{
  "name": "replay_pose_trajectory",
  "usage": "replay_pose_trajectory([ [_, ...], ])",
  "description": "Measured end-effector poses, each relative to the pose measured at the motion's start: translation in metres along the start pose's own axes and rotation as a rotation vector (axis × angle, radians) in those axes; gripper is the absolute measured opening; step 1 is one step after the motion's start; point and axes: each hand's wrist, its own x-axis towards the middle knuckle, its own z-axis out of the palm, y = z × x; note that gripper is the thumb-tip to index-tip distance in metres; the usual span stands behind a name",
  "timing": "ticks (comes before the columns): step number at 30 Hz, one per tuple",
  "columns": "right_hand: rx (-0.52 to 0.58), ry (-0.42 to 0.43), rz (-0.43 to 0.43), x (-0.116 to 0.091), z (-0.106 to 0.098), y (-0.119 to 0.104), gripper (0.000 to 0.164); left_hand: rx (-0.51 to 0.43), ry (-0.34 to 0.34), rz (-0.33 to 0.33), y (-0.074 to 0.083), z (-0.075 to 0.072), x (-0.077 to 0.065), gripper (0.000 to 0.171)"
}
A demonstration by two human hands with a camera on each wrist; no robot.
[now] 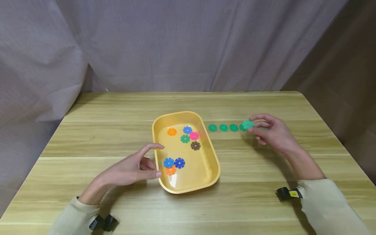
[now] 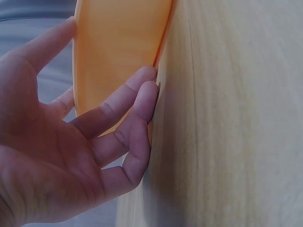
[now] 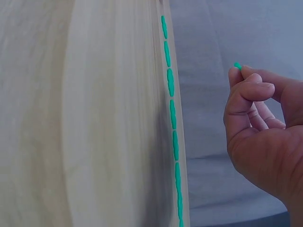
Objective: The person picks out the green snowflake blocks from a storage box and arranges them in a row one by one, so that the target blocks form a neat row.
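Observation:
At the left side of a yellow tray [image 1: 215, 160], my left hand [image 1: 129, 168] holds the wall, its index finger and thumb at the rim. In the left wrist view the other fingers are bent against the outer wall, low by the table. My right hand [image 1: 274, 133] pinches a green notched plastic disc [image 1: 248, 124] between thumb and fingertips. It is raised over a row of similar green discs [image 1: 223, 128] lying on the table right of the tray. The right wrist view shows this row [image 3: 171, 82] edge-on, while the hand hides part of it in the head view.
Inside the tray lie loose discs: orange [image 1: 172, 132], pink [image 1: 194, 136], brown [image 1: 195, 145], green [image 1: 185, 139] and several blue ones [image 1: 180, 163]. The wooden table [image 1: 249, 209] ends at a grey curtain [image 1: 182, 49] behind.

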Motion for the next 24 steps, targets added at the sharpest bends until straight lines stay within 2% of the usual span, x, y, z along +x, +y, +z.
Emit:
replay_pose_trajectory([
  [18, 0.075, 0.086, -0.042, -0.006, -0.035, 0.01, 0.031, 0.001, -0.001, 0.004, 0.0, 0.0, 0.0, 0.076],
  [24, 0.139, 0.109, -0.039, -0.005, -0.046, 0.015, 0.033, -0.005, -0.006, 0.012, 0.0, 0.001, 0.0, 0.076],
])
